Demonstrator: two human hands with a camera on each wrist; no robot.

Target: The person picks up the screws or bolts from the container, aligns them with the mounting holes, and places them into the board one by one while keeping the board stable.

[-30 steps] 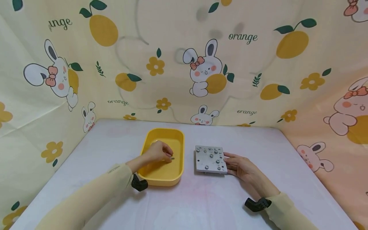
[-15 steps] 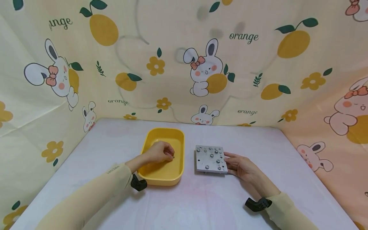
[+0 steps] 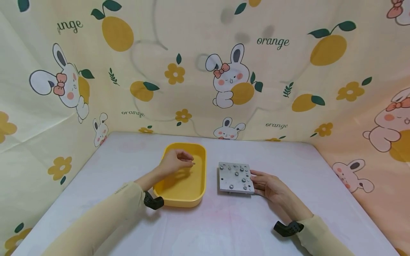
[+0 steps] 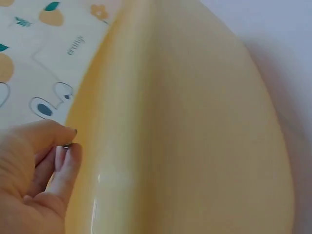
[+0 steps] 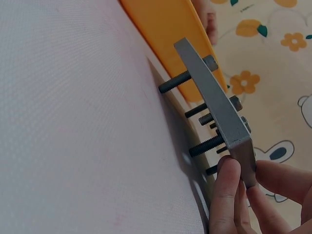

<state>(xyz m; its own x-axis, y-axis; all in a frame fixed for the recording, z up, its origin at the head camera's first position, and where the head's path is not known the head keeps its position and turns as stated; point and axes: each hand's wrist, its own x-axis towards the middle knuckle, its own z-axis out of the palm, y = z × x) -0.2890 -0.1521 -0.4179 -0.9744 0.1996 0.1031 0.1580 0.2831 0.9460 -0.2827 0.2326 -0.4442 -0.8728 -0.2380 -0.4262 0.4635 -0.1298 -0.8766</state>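
My left hand (image 3: 175, 163) is over the yellow tray, pinching a small metal screw (image 3: 193, 163) between thumb and fingertips. In the left wrist view only a dark bit of the screw (image 4: 67, 146) shows; the fingers hide the rest. To the right of the tray, my right hand (image 3: 270, 186) grips the right edge of a square metal plate (image 3: 227, 177), thumb and fingers on opposite faces. Several screws of different sizes sit in the plate, heads up. Seen from the right wrist, their threaded shanks (image 5: 207, 145) stick out below the plate, which is held tilted close over the table.
The yellow tray (image 3: 204, 177) stands on a white-covered table (image 3: 211, 227), a short gap left of the plate. Behind and at both sides hangs a cloth (image 3: 198, 92) printed with rabbits and oranges. Each wrist wears a black camera (image 3: 153, 201).
My left hand has lifted and moved toward the far end of the tray with the screw in its fingertips. The right hand and the plate have stayed in place.
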